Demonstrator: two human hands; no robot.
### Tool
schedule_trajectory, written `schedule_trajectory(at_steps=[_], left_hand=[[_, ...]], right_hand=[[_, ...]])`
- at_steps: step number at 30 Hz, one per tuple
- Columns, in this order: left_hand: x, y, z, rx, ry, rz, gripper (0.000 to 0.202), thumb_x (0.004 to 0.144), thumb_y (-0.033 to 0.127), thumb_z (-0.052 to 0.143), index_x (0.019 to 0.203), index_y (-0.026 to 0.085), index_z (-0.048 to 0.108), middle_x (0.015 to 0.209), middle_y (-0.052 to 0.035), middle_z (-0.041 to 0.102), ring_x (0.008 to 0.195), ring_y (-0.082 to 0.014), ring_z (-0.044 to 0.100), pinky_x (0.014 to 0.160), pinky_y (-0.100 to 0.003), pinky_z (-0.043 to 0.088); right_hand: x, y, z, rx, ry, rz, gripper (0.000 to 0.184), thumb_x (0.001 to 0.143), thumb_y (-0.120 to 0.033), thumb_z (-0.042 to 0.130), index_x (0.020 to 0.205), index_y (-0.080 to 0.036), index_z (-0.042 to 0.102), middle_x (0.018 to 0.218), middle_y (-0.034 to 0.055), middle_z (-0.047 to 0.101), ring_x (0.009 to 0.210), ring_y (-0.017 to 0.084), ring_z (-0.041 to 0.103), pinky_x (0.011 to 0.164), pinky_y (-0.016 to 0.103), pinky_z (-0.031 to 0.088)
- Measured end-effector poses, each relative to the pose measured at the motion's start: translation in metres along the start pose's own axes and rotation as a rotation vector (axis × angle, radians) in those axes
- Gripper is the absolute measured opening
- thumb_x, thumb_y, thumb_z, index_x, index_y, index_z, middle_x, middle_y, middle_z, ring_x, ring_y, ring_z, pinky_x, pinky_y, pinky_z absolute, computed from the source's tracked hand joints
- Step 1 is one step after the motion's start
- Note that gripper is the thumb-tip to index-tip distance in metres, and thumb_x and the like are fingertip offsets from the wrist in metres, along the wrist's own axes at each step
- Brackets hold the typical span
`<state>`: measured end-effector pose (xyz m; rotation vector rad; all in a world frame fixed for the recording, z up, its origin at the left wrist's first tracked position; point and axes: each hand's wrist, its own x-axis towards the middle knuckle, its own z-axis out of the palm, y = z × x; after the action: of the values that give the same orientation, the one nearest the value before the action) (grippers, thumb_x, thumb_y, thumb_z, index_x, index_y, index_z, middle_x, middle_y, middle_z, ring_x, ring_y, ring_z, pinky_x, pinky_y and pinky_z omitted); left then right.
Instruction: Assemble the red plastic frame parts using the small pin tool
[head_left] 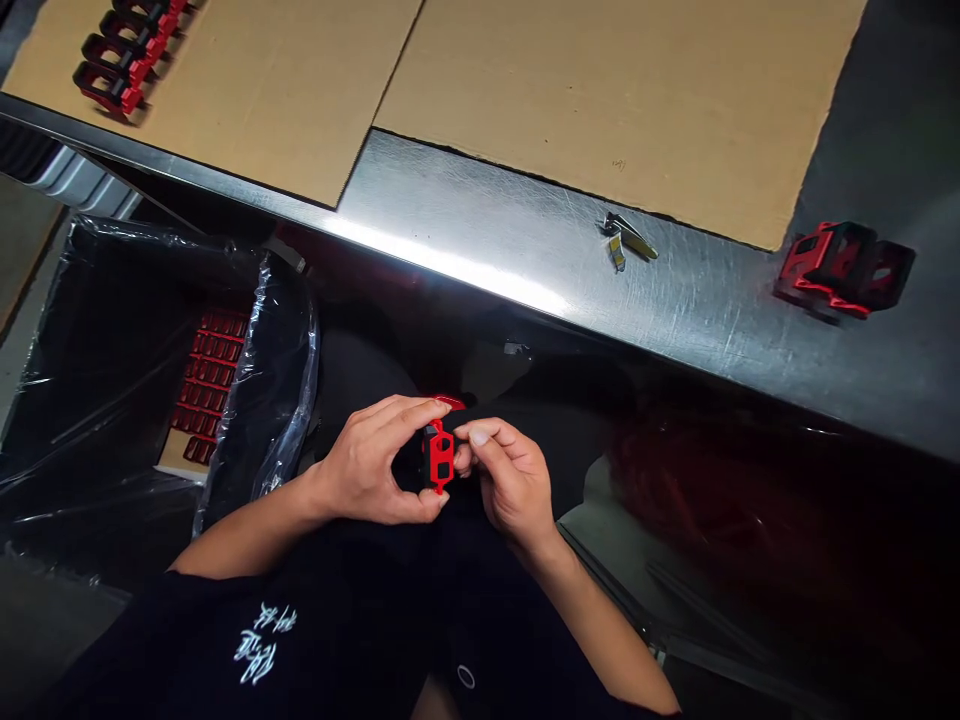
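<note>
Head view: left hand (373,462), right hand (508,482) grip red-black plastic part (439,456) (either side).

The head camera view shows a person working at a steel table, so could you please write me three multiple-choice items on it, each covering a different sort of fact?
1. Where does the larger red and black part lie?
A) On the steel table
B) Inside the plastic-lined bin
C) On the person's lap

2. What colours is the small piece between the hands?
A) Blue and white
B) Red and black
C) Green and yellow

3. What touches the small piece?
A) Neither hand
B) A pair of pliers
C) The left hand and the right hand

Answers:
1. A, it rests on bare steel.
2. B, red faces show with black.
3. C, both hands close around it.
</note>
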<state>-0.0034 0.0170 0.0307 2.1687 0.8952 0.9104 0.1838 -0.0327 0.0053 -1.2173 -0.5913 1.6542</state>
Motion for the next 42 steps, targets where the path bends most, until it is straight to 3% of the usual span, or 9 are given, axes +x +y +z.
schedule_trajectory(at_steps=[4, 9, 14, 25, 36, 39, 42], left_hand=[[0.0, 0.001, 0.0, 0.016, -0.003, -0.007, 0.075, 0.071, 0.028, 0.075, 0.14, 0.011, 0.053, 0.12, -0.0176, 0.074, 0.104, -0.0277, 0.074, 0.089, -0.042, 0.064], [0.001, 0.002, 0.0, 0.03, -0.005, -0.023, 0.075, 0.073, 0.029, 0.074, 0.142, 0.015, 0.051, 0.121, -0.0158, 0.074, 0.104, -0.0277, 0.074, 0.088, -0.043, 0.065], [0.0, 0.002, 0.001, 0.053, -0.011, -0.026, 0.075, 0.073, 0.03, 0.076, 0.142, 0.015, 0.05, 0.122, -0.0156, 0.074, 0.106, -0.0281, 0.074, 0.09, -0.043, 0.064], [-0.001, 0.002, 0.001, 0.056, -0.003, -0.032, 0.075, 0.072, 0.029, 0.076, 0.142, 0.015, 0.051, 0.122, -0.0158, 0.074, 0.105, -0.0274, 0.074, 0.089, -0.042, 0.064], [-0.001, 0.0, 0.001, 0.026, 0.01, -0.032, 0.076, 0.073, 0.03, 0.074, 0.144, 0.017, 0.05, 0.123, -0.0156, 0.074, 0.104, -0.0282, 0.075, 0.088, -0.044, 0.065], [0.0, 0.001, 0.002, 0.029, 0.002, -0.032, 0.077, 0.071, 0.027, 0.075, 0.143, 0.015, 0.051, 0.122, -0.0161, 0.074, 0.105, -0.0281, 0.074, 0.089, -0.043, 0.065], [-0.001, 0.001, 0.001, 0.018, 0.015, -0.025, 0.077, 0.07, 0.028, 0.074, 0.143, 0.015, 0.051, 0.121, -0.0157, 0.075, 0.103, -0.0278, 0.075, 0.088, -0.043, 0.065]], right_hand=[[-0.007, -0.01, 0.001, -0.022, -0.148, -0.027, 0.02, 0.089, -0.042, 0.077, 0.097, -0.024, 0.079, 0.072, 0.0, 0.072, 0.063, 0.012, 0.063, 0.063, 0.024, 0.051], [-0.009, -0.014, 0.005, 0.063, -0.232, 0.087, 0.014, 0.083, -0.036, 0.082, 0.091, -0.024, 0.079, 0.075, -0.0008, 0.071, 0.063, 0.012, 0.063, 0.062, 0.024, 0.051], [-0.006, -0.008, 0.005, 0.102, -0.197, 0.146, 0.017, 0.081, -0.038, 0.085, 0.084, -0.022, 0.079, 0.069, -0.0023, 0.068, 0.057, 0.009, 0.058, 0.058, 0.021, 0.049], [-0.009, -0.005, 0.007, 0.078, -0.152, 0.134, 0.018, 0.081, -0.038, 0.085, 0.085, -0.021, 0.078, 0.068, -0.0012, 0.07, 0.055, 0.011, 0.061, 0.056, 0.023, 0.052], [-0.009, -0.009, 0.007, 0.12, -0.225, 0.125, 0.021, 0.08, -0.04, 0.084, 0.095, -0.025, 0.082, 0.076, -0.0003, 0.072, 0.058, 0.014, 0.065, 0.06, 0.028, 0.056], [-0.008, -0.01, 0.008, 0.092, -0.183, 0.12, 0.021, 0.077, -0.038, 0.088, 0.089, -0.023, 0.081, 0.074, -0.0001, 0.073, 0.06, 0.014, 0.065, 0.061, 0.027, 0.055], [-0.004, -0.006, 0.009, 0.067, -0.142, 0.117, 0.022, 0.082, -0.041, 0.084, 0.078, -0.02, 0.077, 0.066, 0.0006, 0.071, 0.058, 0.014, 0.064, 0.06, 0.027, 0.055]])
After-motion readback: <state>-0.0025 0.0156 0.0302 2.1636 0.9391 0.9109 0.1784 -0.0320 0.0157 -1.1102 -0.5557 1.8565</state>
